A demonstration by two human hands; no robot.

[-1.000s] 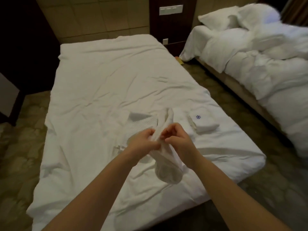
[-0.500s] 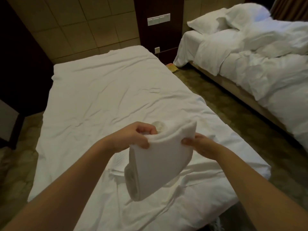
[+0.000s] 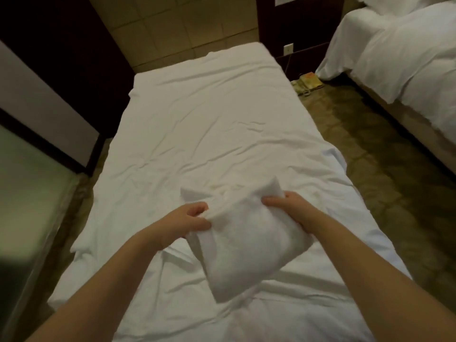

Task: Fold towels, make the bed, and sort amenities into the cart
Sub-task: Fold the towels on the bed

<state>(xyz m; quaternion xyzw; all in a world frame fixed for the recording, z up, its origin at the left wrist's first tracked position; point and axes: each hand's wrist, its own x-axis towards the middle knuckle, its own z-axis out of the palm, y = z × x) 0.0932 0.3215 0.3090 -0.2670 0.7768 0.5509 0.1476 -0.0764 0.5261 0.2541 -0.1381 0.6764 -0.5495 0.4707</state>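
A white towel (image 3: 246, 243), folded into a thick rectangle, is held above the near end of the bed (image 3: 209, 124), which is covered by a wrinkled white sheet. My left hand (image 3: 190, 219) pinches the towel's upper left edge between thumb and fingers. My right hand (image 3: 293, 208) grips its upper right edge, fingers curled over the top. The towel hangs tilted, its lower corner pointing toward me. The bed under the towel is hidden.
A second bed (image 3: 404, 53) with rumpled white bedding stands at the right across a strip of patterned carpet (image 3: 370, 149). A telephone and small items (image 3: 307, 82) lie on the floor by the dark nightstand. A dark-framed glass panel (image 3: 37, 134) runs along the left.
The towel went from a narrow bunch between both hands to a spread, folded rectangle held at two edges. My hands moved apart, and the view tilted down and left.
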